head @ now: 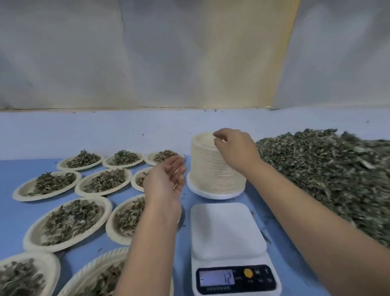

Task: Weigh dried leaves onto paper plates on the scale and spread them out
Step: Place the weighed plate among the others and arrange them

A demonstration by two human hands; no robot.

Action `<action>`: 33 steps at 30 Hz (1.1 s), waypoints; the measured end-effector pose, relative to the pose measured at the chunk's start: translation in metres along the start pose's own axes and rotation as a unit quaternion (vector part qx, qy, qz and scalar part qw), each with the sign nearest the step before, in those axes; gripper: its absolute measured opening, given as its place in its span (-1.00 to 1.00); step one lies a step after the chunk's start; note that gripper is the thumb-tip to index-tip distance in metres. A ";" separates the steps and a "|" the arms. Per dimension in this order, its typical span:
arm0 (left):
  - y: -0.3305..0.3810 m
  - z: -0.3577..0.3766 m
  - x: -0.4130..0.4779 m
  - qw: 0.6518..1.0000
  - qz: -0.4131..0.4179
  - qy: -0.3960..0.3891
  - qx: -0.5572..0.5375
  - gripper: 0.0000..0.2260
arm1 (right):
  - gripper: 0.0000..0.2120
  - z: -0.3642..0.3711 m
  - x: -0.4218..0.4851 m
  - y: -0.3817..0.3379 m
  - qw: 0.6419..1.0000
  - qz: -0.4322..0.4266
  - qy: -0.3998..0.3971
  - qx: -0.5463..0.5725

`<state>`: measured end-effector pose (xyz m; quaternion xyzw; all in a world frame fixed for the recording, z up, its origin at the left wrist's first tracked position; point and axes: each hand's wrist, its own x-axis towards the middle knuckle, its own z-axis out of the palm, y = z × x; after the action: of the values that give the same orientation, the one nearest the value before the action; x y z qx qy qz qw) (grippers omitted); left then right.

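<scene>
A white digital scale (229,231) sits in front of me with its platform bare and its display lit. Behind it stands a tall stack of paper plates (210,167). My right hand (236,149) is at the top of the stack, its fingers curled on the rim of the top plate. My left hand (166,178) hovers left of the stack with relaxed fingers and holds nothing. A big heap of dried leaves (333,175) lies to the right of the scale and the stack.
Several paper plates with dried leaves cover the blue table on the left, such as a near filled plate (67,222) and a far filled plate (80,162). A pale curtain (185,47) hangs behind the table. Loose leaf bits lie around the scale.
</scene>
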<state>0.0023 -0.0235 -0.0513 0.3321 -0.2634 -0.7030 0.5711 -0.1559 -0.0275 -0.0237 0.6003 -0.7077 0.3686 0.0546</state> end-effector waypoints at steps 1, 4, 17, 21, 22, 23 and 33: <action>-0.005 -0.001 0.000 1.000 -0.004 0.001 0.004 -0.72 | -0.68 -0.001 0.001 0.007 1.000 0.002 -0.022 -0.014; -0.012 -0.005 0.002 1.000 -0.005 0.012 0.020 -0.72 | -0.71 -0.001 0.002 0.015 0.997 -0.031 -0.055 -0.034; -0.017 -0.005 0.001 0.999 -0.016 0.004 0.048 -0.76 | -0.77 0.012 0.008 0.016 0.993 -0.089 -0.019 -0.069; -0.017 -0.005 0.000 0.999 -0.023 0.002 0.043 -0.76 | -0.77 0.013 0.007 0.017 0.993 -0.093 -0.012 -0.067; -0.018 -0.005 0.000 0.999 -0.026 0.001 0.043 -0.76 | -0.76 0.014 0.007 0.017 0.993 -0.092 -0.012 -0.073; -0.019 -0.005 0.000 0.999 -0.029 -0.001 0.043 -0.76 | -0.76 0.015 0.007 0.017 0.993 -0.090 -0.012 -0.077; -0.021 -0.005 0.000 0.998 -0.048 -0.002 0.028 -0.77 | -0.72 0.025 0.007 0.022 0.984 -0.145 0.034 -0.095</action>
<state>-0.0069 -0.0188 -0.0699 0.3589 -0.2678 -0.7226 0.5267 -0.1682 -0.0476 -0.0481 0.6762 -0.6423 0.3081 0.1879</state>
